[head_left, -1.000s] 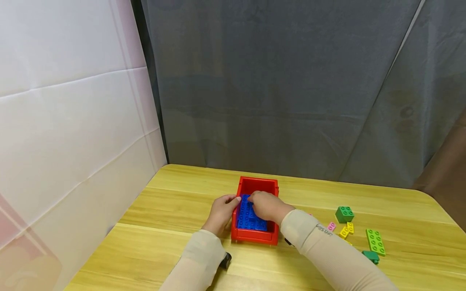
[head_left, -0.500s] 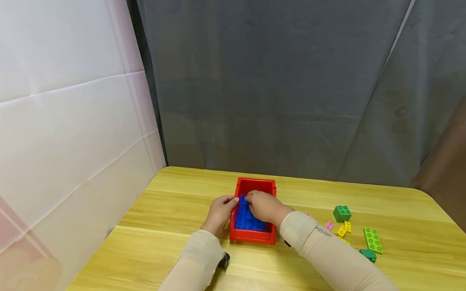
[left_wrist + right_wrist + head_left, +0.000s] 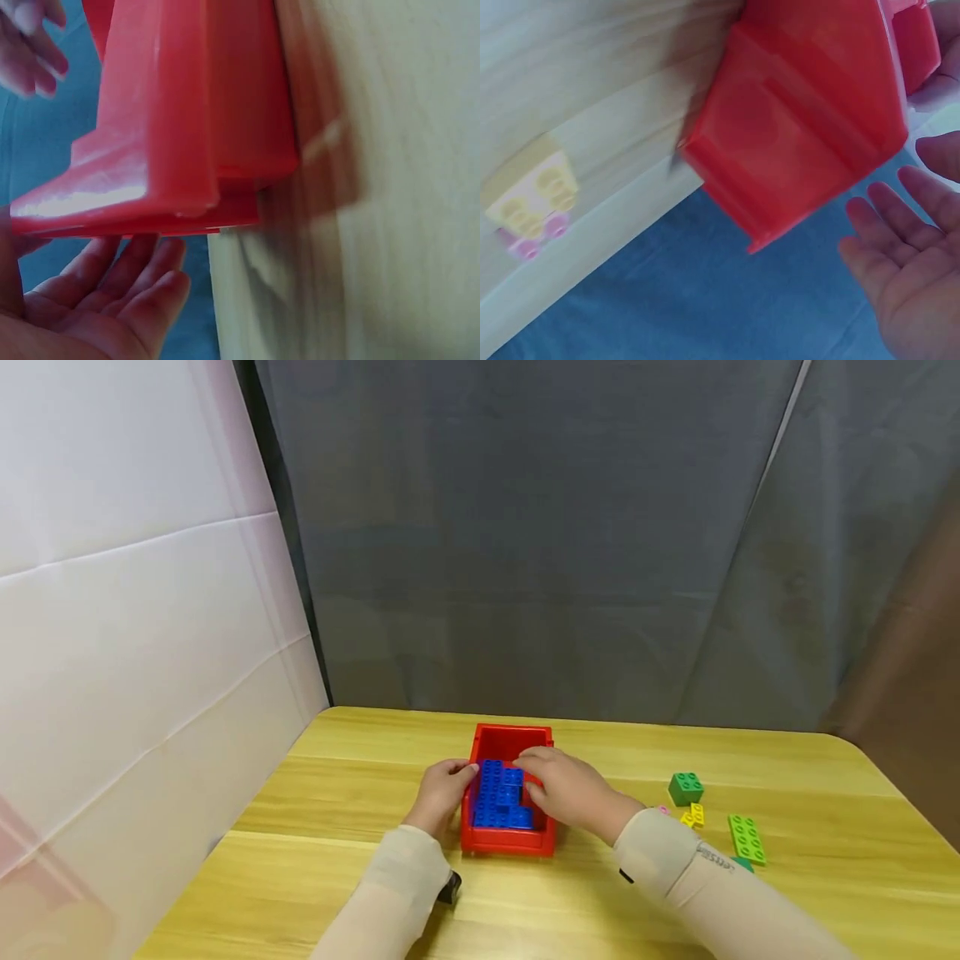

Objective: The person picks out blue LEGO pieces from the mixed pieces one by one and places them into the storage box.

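Observation:
A red open bin point(image 3: 507, 843) stands on the wooden table in the head view. Inside it lie blue studded toy bricks point(image 3: 489, 795), several of them joined into a flat stepped piece. My left hand point(image 3: 438, 792) holds the bin's left wall, the thumb over the rim; in the left wrist view the fingers point(image 3: 154, 300) lie along the outside of the bin. Over the right rim hovers my right hand point(image 3: 573, 787), its fingers loosely bent and holding nothing. The right wrist view has that hand point(image 3: 922, 270) apart from the bin's outer wall point(image 3: 802, 120).
To the right lie a green brick point(image 3: 686, 788), yellow bricks point(image 3: 697, 814), a pink brick point(image 3: 663, 809), a lime-green brick point(image 3: 747, 838) and a teal piece point(image 3: 742, 863) partly behind the right sleeve. A grey curtain point(image 3: 510, 543) hangs behind the table.
My right hand has drawn back rightward from the blue bricks inside the bin to its right rim, uncovering them. The left hand keeps its hold. The head view has shifted slightly.

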Tool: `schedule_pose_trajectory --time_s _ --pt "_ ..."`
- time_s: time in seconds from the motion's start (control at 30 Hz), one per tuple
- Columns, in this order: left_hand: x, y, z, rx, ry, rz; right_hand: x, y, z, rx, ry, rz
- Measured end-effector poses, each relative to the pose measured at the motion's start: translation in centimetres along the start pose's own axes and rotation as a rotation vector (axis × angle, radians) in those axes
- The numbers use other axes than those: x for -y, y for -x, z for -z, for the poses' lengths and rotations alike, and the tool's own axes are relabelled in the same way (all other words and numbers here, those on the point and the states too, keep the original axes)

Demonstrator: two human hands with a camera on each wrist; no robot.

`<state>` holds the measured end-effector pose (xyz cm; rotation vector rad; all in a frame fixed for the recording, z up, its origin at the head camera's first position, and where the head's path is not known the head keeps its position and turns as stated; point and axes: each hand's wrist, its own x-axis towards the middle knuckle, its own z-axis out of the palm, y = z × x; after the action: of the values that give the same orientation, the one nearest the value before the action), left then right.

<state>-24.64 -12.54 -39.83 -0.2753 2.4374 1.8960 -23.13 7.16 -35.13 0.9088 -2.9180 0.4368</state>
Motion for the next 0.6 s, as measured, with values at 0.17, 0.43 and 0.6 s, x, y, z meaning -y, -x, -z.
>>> schedule_pose_trajectory --time_s 0.17,0.43,0.6 --pt "-0.4 -0.3 0.2 -0.005 -0.092 -0.02 -0.6 2.0 0.3 -0.032 0.017 -0.015" --pt "-1.0 0.0 0.1 -0.042 -0.298 -0.055 -1.6 4.8 0.5 -0.073 0.054 -0.082" --pt "-1.0 0.7 0.3 -0.066 -0.424 -0.066 -2.4 6.5 0.6 -0.087 0.061 -0.105"
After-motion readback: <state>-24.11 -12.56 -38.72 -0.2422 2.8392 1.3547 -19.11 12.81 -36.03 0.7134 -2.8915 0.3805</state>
